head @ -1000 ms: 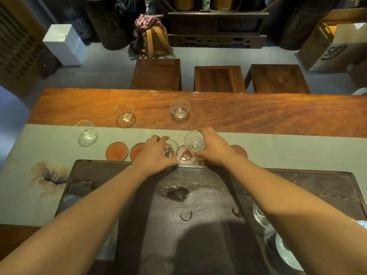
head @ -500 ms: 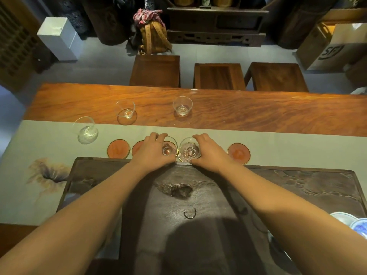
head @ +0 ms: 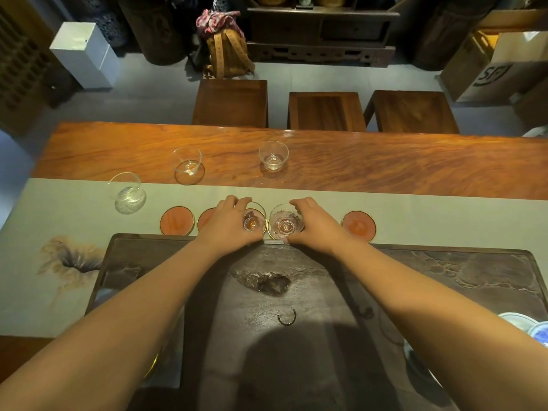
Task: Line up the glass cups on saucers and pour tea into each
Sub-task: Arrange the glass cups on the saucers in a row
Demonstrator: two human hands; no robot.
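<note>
A row of round orange saucers lies on the pale runner: a bare left saucer, one half hidden under my left hand, and a bare right saucer. My left hand grips a glass cup standing on a saucer. Beside it my right hand holds another glass cup on its gold-rimmed saucer. Three more empty glass cups stand apart: one on the runner at left, two on the bare wood.
A dark carved tea tray fills the near side of the wooden table. Blue-and-white porcelain sits at the tray's right edge. Three wooden stools stand beyond the table.
My right hand has lowered its glass cup from a tilted, raised position down onto the saucer beside the left cup. My left hand has stayed on its cup.
</note>
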